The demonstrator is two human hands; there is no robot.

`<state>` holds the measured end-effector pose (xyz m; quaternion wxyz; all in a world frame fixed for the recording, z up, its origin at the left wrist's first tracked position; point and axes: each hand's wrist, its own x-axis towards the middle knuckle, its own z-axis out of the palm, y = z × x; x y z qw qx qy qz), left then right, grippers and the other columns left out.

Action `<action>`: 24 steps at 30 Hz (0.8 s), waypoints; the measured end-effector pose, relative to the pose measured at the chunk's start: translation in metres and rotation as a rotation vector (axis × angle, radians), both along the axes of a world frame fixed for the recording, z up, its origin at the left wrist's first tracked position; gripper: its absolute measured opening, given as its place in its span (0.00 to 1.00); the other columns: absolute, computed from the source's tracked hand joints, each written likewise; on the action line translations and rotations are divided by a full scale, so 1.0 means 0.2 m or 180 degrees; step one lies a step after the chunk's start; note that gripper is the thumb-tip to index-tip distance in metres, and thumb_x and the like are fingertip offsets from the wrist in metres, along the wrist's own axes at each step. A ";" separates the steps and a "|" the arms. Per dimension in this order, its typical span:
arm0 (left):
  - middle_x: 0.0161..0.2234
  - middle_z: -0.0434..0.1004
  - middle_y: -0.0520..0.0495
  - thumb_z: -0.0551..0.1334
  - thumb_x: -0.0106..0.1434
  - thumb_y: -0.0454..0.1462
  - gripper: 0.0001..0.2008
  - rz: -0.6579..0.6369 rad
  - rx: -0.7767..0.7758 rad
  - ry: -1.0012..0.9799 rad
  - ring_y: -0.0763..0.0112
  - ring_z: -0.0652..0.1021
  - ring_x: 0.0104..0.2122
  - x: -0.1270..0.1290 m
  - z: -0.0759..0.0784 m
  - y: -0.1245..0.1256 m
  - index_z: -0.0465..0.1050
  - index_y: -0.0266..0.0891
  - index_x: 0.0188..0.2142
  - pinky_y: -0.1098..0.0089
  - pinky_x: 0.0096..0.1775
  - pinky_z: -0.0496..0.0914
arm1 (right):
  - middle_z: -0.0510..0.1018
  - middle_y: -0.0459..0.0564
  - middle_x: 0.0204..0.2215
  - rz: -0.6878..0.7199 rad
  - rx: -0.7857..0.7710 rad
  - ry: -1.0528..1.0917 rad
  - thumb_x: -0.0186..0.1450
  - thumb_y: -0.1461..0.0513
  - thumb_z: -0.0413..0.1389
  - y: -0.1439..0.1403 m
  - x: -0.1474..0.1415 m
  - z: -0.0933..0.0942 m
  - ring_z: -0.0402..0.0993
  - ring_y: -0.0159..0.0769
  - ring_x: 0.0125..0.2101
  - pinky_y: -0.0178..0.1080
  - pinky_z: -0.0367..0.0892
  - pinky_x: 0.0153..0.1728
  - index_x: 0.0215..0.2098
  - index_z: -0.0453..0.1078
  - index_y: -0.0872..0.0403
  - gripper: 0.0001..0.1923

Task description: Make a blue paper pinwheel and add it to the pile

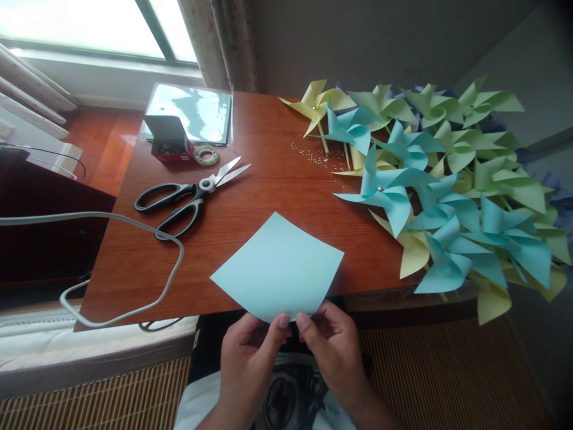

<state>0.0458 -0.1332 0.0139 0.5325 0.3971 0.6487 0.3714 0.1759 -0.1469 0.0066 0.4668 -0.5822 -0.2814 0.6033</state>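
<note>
Both of my hands hold a square sheet of light blue paper (280, 269) by its near corner, just past the table's front edge. My left hand (255, 346) pinches the paper with thumb on top, and the fingers beneath are partly hidden. Close beside it, my right hand (333, 340) grips the same corner in the same way. The sheet is tilted, with one corner pointing away from me. Beyond it to the left lie black-handled scissors (203, 188), their blades apart.
On the wooden table (264, 143), many paper pinwheels (380, 190) crowd the right side. Tiny beads (317, 158) are scattered near them. At the back left are a small open box (170, 146), a tape roll (206, 155) and a blue paper stack (197, 110). A white cable (181, 257) loops at left.
</note>
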 end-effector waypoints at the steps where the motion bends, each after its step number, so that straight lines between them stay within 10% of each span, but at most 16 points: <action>1: 0.19 0.78 0.48 0.68 0.60 0.43 0.13 0.0012 -0.0007 -0.0025 0.71 0.74 0.19 0.00 0.00 0.00 0.77 0.36 0.24 0.75 0.22 0.69 | 0.79 0.47 0.23 -0.0009 -0.0001 -0.0047 0.65 0.54 0.63 0.00 0.00 0.00 0.73 0.32 0.24 0.33 0.69 0.28 0.30 0.76 0.55 0.13; 24: 0.19 0.80 0.47 0.69 0.58 0.39 0.10 -0.0056 0.0301 -0.0127 0.67 0.79 0.20 0.01 0.02 0.00 0.79 0.37 0.23 0.74 0.23 0.73 | 0.76 0.45 0.21 -0.0015 0.0080 -0.0125 0.65 0.53 0.62 0.01 0.01 0.01 0.68 0.30 0.23 0.32 0.66 0.27 0.26 0.73 0.55 0.16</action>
